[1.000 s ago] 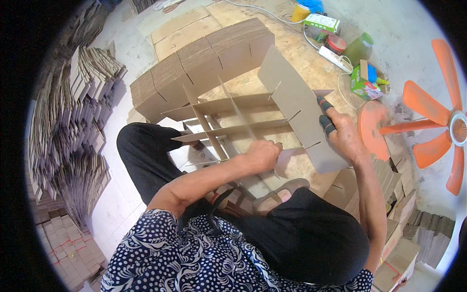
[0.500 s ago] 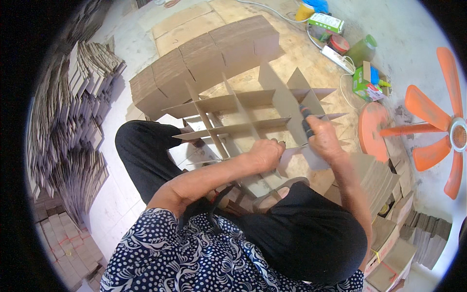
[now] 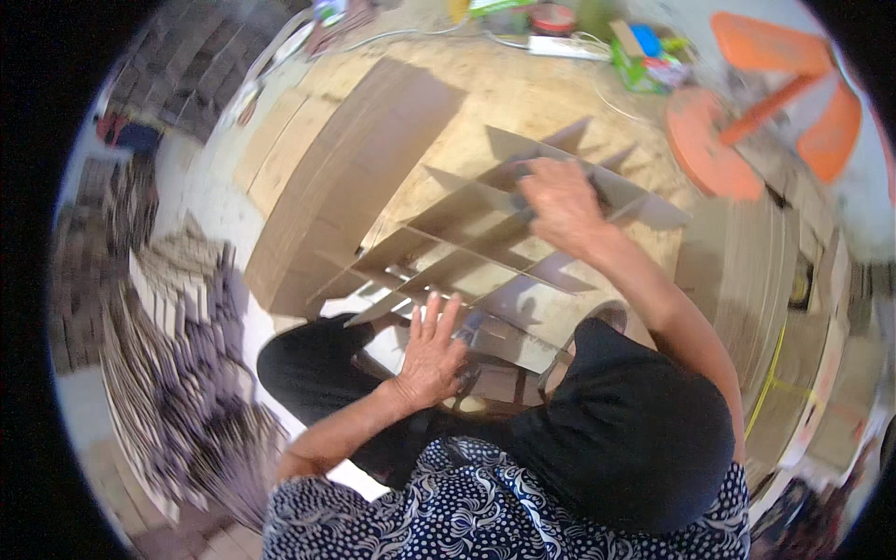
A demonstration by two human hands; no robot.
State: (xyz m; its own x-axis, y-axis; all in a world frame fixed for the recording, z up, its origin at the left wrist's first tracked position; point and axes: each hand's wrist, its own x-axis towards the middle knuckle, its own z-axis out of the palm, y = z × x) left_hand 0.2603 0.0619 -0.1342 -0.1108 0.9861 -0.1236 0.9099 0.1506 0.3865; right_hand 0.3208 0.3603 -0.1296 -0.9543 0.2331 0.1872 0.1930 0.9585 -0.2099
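Note:
A grid of interlocking cardboard dividers [image 3: 448, 245] stands in front of me, its cells skewed into diamonds. My right hand [image 3: 565, 201] is at the grid's far right side, fingers curled down over the strips there; dark coverings show on some fingers, and motion blurs them. Close to the grid's near left edge is my left hand [image 3: 434, 350], fingers spread and nothing held in it. A grey-blue covering shows on one of its digits. Whether the left fingertips touch the cardboard I cannot tell.
A long stack of cardboard strips [image 3: 350, 177] lies beyond the grid to the left. Fanned cardboard pieces [image 3: 187, 373] fill the left side. Stacked cardboard [image 3: 737, 271] stands at right, below an orange fan [image 3: 709, 140]. A power strip [image 3: 567, 47] and small boxes lie at the back.
The grid has skewed from near-square cells to diamonds. My left hand has let go and moved left, fingers spreading; my right hand has shifted left and away. The view has turned.

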